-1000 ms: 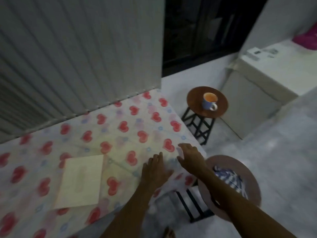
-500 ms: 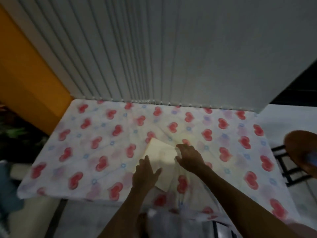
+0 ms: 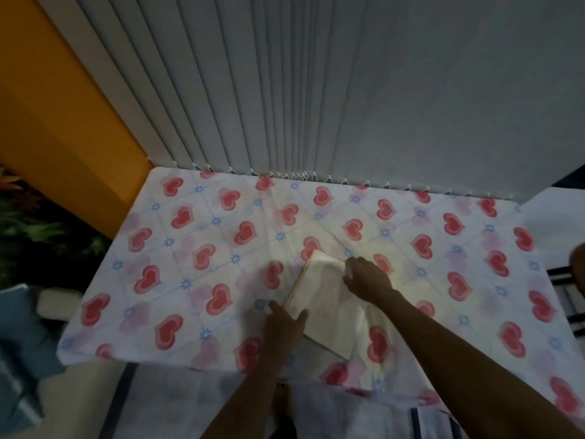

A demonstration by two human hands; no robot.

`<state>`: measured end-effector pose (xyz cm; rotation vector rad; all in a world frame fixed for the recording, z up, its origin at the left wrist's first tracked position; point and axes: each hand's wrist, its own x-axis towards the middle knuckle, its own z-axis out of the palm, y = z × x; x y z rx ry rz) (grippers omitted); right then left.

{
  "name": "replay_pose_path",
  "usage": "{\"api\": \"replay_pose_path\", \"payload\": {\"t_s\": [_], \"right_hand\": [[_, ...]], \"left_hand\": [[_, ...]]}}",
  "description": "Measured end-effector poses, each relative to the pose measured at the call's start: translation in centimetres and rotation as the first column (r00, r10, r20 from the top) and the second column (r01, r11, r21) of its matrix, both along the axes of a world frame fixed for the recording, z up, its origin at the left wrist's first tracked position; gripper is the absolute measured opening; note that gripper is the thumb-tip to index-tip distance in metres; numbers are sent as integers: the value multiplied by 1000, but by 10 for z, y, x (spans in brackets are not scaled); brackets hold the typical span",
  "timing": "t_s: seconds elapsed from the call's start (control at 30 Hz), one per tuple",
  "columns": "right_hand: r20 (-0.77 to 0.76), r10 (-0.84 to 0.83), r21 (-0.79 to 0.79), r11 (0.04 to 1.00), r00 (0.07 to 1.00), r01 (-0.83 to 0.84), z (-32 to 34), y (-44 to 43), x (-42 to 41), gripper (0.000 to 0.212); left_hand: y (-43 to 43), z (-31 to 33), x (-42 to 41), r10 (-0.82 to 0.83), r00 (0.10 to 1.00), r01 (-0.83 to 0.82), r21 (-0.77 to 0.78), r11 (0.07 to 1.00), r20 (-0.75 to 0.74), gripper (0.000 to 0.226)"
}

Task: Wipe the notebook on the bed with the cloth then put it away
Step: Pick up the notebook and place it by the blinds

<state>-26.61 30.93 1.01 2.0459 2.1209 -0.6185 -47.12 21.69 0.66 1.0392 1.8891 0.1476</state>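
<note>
Cream notebook (image 3: 326,301): lies flat on the bed, mid-front of the sheet, turned at an angle, spiral/dotted edge along its left side.
Bed (image 3: 196,248): white sheet w/ red hearts + small blue flowers, front edge hangs over near the person.
Left hand (image 3: 285,326): palm down at the notebook's lower-left edge, fingers spread & flat, thumb touching the cover; nothing gripped, hand is unclenched.
Right hand (image 3: 368,278): on the notebook's upper-right corner, fingers curled down onto the top edge; whether it pinches the cover or just presses – can't tell.
Arms: both bare, reach in from bottom of view, right forearm crosses over the sheet's front-right part.
Blinds (image 3: 316,90): pale vertical slats behind the bed, bottoms touching the far edge of the sheet.
Wall (image 3: 47,115): orange, left of the blinds.
Cloth: can't make it out in this view.
Lighting: dim, edges blurry.
</note>
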Motion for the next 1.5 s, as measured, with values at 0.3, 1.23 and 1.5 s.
{"api": "replay_pose_path", "payload": {"t_s": [0.3,1.23,1.5], "right_hand": [[-12,-89,-43,995,996,88,7,12,-4,40],[-473,-182,26,975,862,220,79,-48,62,50],[-537,-173,-30,982,826,187,69,-89,68,59]], "left_hand": [[9,2,-7,198,975,-192,-64,979,103,98],[-10,80,27,370,846,-498,319,807,384,34],[-21,79,14,126,935,-283,485,827,331,38]]}}
